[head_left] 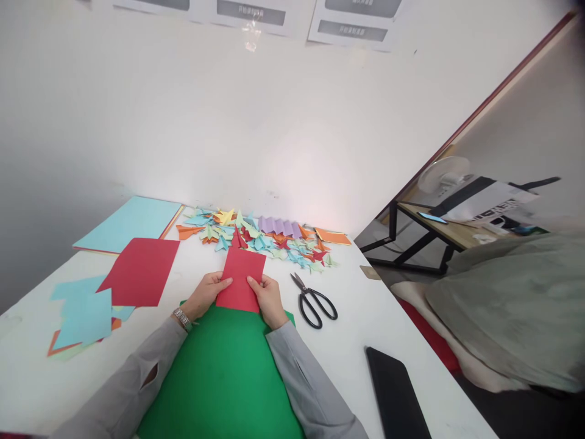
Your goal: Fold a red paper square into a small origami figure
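A small red sheet of paper (243, 286) is held up between my two hands, above a large green sheet (228, 372). My left hand (208, 294) pinches its left edge, thumb on top. On the opposite edge my right hand (269, 300) grips it the same way. Beyond the sheet lies a pile of small folded paper shapes (260, 244) in many colours. Black-handled scissors (315, 302) rest to the right of my right hand, blades apart a little.
Left of me lie a larger red sheet (141, 272), blue paper pieces (86, 320) and a blue stack (130, 222). An orange stack (333, 236) sits at the back right. A black flat device (395, 390) is near the right edge. Another person (512, 311) sits to the right.
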The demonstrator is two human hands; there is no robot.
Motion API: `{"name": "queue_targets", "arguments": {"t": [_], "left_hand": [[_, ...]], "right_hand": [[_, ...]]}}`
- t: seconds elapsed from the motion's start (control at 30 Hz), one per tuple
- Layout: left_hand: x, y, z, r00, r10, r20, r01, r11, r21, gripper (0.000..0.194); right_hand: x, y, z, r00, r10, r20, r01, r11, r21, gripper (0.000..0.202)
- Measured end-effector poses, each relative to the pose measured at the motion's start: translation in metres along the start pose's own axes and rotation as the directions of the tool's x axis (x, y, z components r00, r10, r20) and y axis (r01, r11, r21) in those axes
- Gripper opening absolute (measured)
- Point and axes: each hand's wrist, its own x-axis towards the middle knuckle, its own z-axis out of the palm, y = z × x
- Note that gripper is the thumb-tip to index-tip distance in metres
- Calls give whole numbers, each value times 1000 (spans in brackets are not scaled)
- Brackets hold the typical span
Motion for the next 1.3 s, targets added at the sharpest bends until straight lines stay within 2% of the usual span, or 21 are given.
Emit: {"name": "queue_targets", "arguments": {"t": [0.13, 0.4, 0.6, 0.73, 0.9, 1.17, 1.3], "left_hand": [[-2, -1, -1, 999, 19, -26, -19, 1000, -2, 43], [-3, -2, 0, 996, -12, -85, 12, 1000, -10, 45], [-2, 3, 1, 981, 50, -186, -72, 991, -113, 42], [2, 4, -3, 972, 102, -213, -142, 974, -178, 36], [7, 1, -8, 923, 143, -356, -215, 962, -170, 31], [2, 6, -5, 932, 60, -357, -142, 967, -210, 41], [-1, 4, -1, 977, 59, -206, -97, 979, -179, 42]], "right_hand": [[-2, -2, -2, 995, 47, 86, -48, 999, 3, 36], [-6, -2, -1, 980, 21, 196, -1, 995, -99, 39], [-1, 6, 2, 969, -37, 245, 73, 988, -139, 38], [3, 10, 2, 982, -59, 182, 101, 968, -230, 37], [3, 10, 0, 990, -39, 134, 80, 945, -318, 35], [-1, 7, 0, 971, -52, 231, 146, 902, -407, 37], [-2, 6, 1, 971, -64, 229, 139, 934, -329, 33]]}}
